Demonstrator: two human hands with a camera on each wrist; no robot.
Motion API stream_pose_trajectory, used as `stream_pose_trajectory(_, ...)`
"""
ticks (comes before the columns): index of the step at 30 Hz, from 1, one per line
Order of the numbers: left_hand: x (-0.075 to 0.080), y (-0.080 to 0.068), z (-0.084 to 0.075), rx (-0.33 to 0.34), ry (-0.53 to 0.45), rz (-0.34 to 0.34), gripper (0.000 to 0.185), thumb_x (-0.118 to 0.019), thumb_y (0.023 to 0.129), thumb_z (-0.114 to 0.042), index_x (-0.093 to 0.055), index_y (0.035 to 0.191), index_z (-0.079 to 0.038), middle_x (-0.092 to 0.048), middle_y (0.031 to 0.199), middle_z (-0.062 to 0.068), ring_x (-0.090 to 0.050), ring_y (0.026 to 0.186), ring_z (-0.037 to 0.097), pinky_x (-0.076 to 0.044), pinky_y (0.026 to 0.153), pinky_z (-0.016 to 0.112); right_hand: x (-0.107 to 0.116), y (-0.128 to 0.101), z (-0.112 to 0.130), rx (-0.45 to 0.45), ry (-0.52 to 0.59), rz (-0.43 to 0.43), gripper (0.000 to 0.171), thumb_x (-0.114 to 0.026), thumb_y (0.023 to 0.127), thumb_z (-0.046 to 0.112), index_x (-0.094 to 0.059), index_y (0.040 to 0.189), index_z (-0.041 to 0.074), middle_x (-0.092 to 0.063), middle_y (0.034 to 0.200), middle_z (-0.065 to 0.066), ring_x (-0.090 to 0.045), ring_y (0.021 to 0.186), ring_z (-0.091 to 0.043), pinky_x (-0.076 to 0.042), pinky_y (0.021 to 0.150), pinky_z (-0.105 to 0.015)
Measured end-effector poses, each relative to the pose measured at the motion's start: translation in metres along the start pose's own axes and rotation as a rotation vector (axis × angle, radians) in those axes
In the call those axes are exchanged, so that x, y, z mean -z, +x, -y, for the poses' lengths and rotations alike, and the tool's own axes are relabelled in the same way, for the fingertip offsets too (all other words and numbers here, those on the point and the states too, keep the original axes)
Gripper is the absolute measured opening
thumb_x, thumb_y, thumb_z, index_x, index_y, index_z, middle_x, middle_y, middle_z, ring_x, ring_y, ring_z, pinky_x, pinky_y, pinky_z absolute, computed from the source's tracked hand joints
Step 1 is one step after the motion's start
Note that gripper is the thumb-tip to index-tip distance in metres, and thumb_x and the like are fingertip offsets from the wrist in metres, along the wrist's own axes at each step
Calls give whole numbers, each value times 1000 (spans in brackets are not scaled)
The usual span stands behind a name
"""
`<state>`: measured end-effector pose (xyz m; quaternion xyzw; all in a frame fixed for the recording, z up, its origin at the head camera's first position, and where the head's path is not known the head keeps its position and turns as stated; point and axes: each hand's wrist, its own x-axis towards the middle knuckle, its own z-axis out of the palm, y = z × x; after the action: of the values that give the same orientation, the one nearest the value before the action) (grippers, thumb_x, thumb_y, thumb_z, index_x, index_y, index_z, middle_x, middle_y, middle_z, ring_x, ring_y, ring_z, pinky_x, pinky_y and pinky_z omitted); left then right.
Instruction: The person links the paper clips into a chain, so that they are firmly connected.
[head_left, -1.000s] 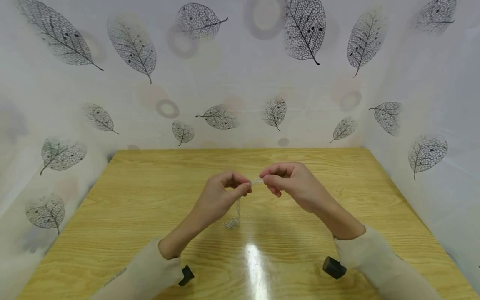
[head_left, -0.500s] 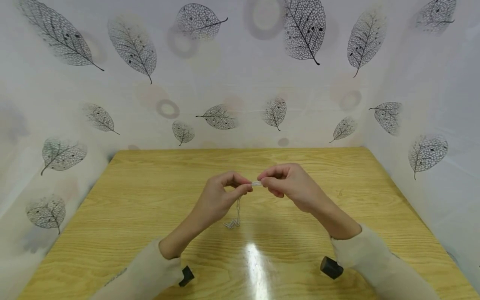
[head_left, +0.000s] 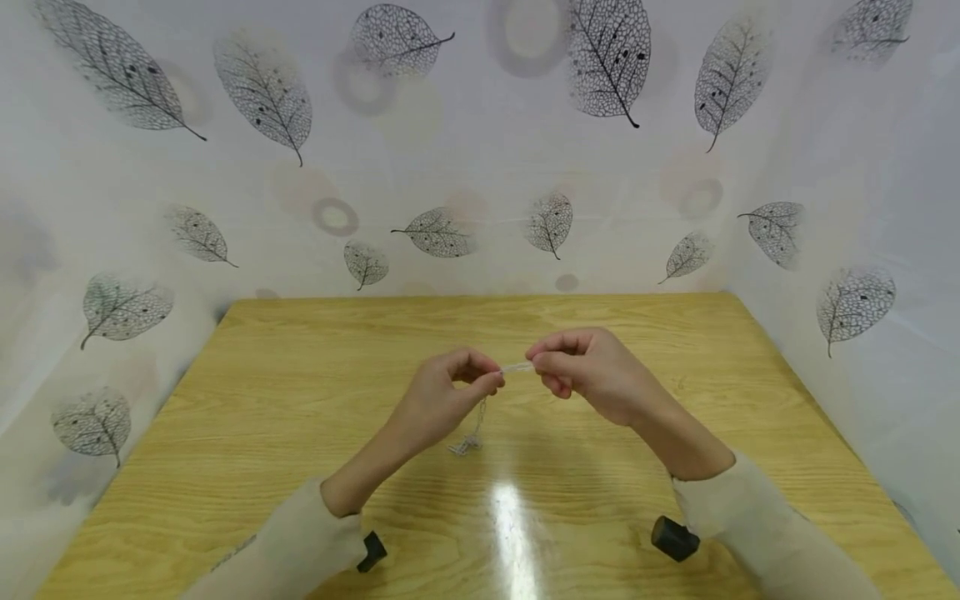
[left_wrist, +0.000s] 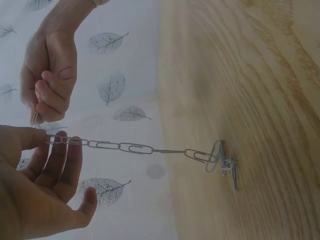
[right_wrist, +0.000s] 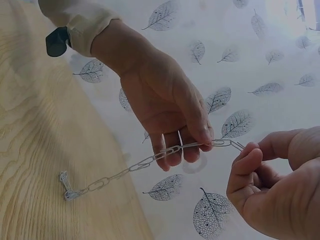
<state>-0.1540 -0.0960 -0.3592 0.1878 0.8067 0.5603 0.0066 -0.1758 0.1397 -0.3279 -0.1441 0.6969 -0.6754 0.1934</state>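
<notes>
A chain of linked metal paper clips (left_wrist: pixel 136 148) hangs from my left hand (head_left: pixel 442 396), its lower end bunched on the table. Thumb and forefinger of that hand pinch the chain near its upper end. Between the two hands a short stretch of paper clips (head_left: pixel 516 367) runs nearly level in the head view. My right hand (head_left: pixel 596 375) pinches the far end of this stretch. In the right wrist view the paper clips (right_wrist: pixel 222 143) between the hands look linked, though the tip is hidden by my right fingers.
The wooden table (head_left: pixel 315 333) lies under both hands, with a bright light reflection near its front. A pale cloth (head_left: pixel 480 150) printed with leaves rises behind and on both sides. Black devices (head_left: pixel 675 537) sit at the cream sleeves.
My right hand moved slightly left, then back right, so the stretch between the hands is now longer. My left hand sank a little, and the hanging chain shifted slightly.
</notes>
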Motion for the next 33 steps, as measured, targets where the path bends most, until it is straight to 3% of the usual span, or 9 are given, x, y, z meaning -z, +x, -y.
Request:
stream_pose_trajectory(4, -4, 1, 5, 8, 14, 34, 8, -71, 100, -15, -72, 102, -8, -74, 96, 2, -68, 89, 15, -53, 71, 30, -1, -1, 1, -24, 48, 3, 18, -59, 102, 1, -65, 111, -13, -61, 72, -4, -54, 65, -12, -47, 62, -23)
stream_pose_trajectory(12, -11, 2, 9, -43, 10, 23, 14, -73, 98, -14, -71, 109, -8, -74, 104, 0, -69, 103, 17, -56, 89, 38, -3, -1, 3, -59, 66, -8, 13, -60, 102, 1, -67, 108, -8, -61, 74, -5, -54, 65, -13, -47, 62, -23)
stream_pose_trajectory(15, -14, 3, 7, -111, 5, -18, 20, -76, 95, -11, -68, 114, -8, -72, 109, 1, -67, 106, 15, -55, 94, 36, -4, -2, 4, -61, 54, -12, 13, -60, 102, 1, -67, 108, -9, -61, 75, -5, -54, 65, -13, -47, 61, -23)
stream_pose_trajectory(17, -16, 3, 7, -193, 24, -48, 24, -77, 93, -7, -66, 115, -7, -72, 111, 4, -67, 107, 15, -54, 95, 35, -4, -2, 4, -62, 47, -12, 16, -61, 102, 2, -66, 109, -11, -61, 75, -5, -55, 65, -13, -47, 62, -23)
stream_pose_trajectory(21, -20, 2, 6, -374, 142, -110, 25, -79, 91, -2, -67, 113, -3, -73, 109, 8, -68, 105, 16, -55, 94, 31, -5, -3, 4, -63, 43, -6, 19, -62, 101, 2, -65, 111, -14, -61, 76, -5, -55, 66, -13, -47, 62, -23)
stream_pose_trajectory(23, -21, 2, 5, -431, 197, -143, 23, -79, 90, -1, -68, 111, -1, -73, 107, 8, -70, 102, 18, -56, 91, 33, -5, -3, 3, -64, 49, -1, 16, -62, 101, 2, -66, 109, -11, -61, 75, -5, -56, 66, -13, -47, 62, -23)
stream_pose_trajectory(26, -23, 0, 4, -452, 236, -172, 18, -78, 91, 0, -70, 107, -1, -75, 103, 8, -72, 99, 18, -58, 88, 33, -6, -2, 2, -65, 61, 6, 15, -61, 101, 2, -68, 107, -10, -62, 76, -6, -56, 66, -13, -47, 62, -23)
stream_pose_trajectory(33, -24, -1, 5, -467, 218, -192, 12, -76, 92, 1, -73, 103, -2, -76, 100, 6, -72, 95, 17, -57, 86, 27, -9, -2, 1, -60, 80, 8, 14, -61, 101, 2, -70, 106, -8, -63, 77, -6, -55, 66, -13, -47, 61, -23)
